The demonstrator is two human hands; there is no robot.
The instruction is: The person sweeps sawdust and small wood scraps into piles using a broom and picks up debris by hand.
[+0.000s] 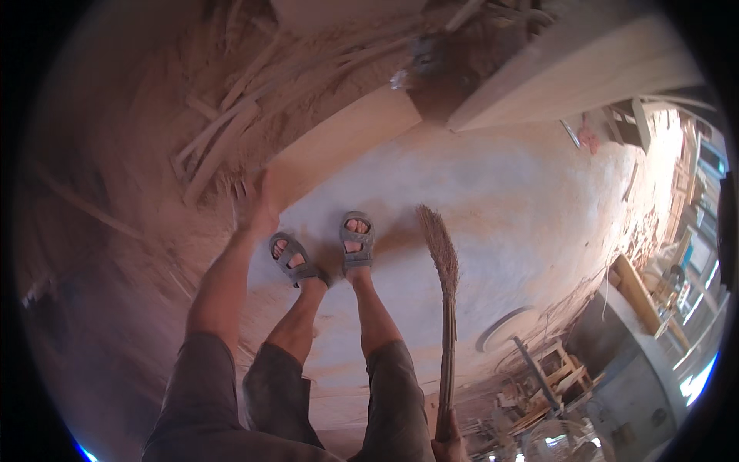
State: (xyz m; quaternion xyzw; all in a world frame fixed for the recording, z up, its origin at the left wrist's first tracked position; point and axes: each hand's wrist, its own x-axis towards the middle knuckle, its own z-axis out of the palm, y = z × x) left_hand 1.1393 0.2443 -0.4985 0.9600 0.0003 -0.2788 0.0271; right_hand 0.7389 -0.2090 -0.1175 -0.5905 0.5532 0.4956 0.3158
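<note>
My left hand [254, 206] reaches down and grips the near end of a long flat wooden board [346, 142] that lies on the dusty floor. My right hand [449, 445], at the lower edge, is closed around the handle of a straw broom [443, 266]. The broom's bristle head points toward the floor right of my feet. My feet in grey sandals [356, 240] stand on the swept floor just below the board's near end.
Several loose wood strips and sawdust [223, 123] are heaped left of the board. A wide pale plank [585, 65] leans at the upper right. Wooden frames, a stool and clutter [562, 373] stand at the lower right.
</note>
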